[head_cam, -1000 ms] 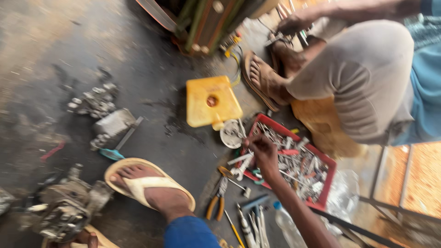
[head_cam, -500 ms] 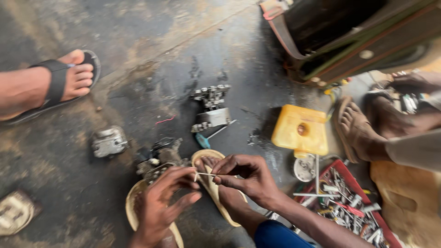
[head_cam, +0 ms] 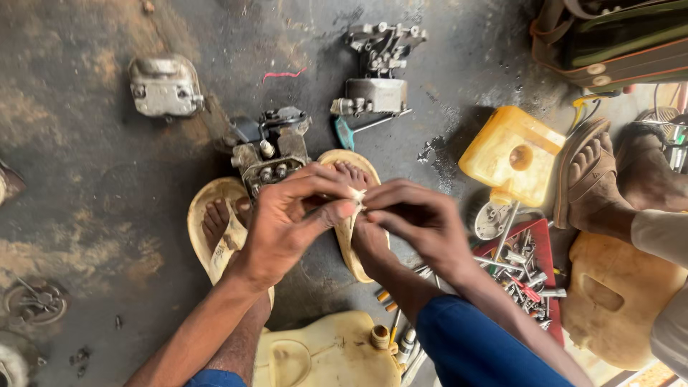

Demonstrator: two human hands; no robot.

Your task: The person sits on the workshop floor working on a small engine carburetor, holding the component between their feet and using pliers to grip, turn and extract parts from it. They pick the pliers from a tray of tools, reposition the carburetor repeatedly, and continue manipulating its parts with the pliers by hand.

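Dark, oil-stained concrete floor (head_cam: 86,215) fills the view; all parts lie directly on it, within arm's reach of the seated person.

Cream plastic fuel tank (head_cam: 322,355) at 6 o'clock, between the person's knees. Yellow square plastic jerrycan with a round opening (head_cam: 512,154) at 3 o'clock, beside a co-worker's sandalled foot (head_cam: 591,175). Red tray of loose bolts and sockets (head_cam: 527,269) at 4 o'clock, just under the right forearm, probably kept there for quick picking.

Small grey metal engine block (head_cam: 272,147) at 12 o'clock, just beyond the person's toes. Carburettor-like grey assembly (head_cam: 376,68) further out at 1 o'clock; silver metal cover (head_cam: 165,86) at 10 o'clock.

Left hand (head_cam: 290,222) and right hand (head_cam: 412,218) meet at centre, over the cream sandals (head_cam: 215,229). Both are closed in fingertip pinches on one small pale part (head_cam: 356,195), thumbs and forefingers touching it from either side; other fingers curled. Held high and close, likely for fine work. What the part is cannot be told.

Versus half a second ago: the view has swung, the jerrycan and tray sit further right, the silver cover moved to upper left. The thin pale rod then held between the hands no longer shows; the hands are now closer together.
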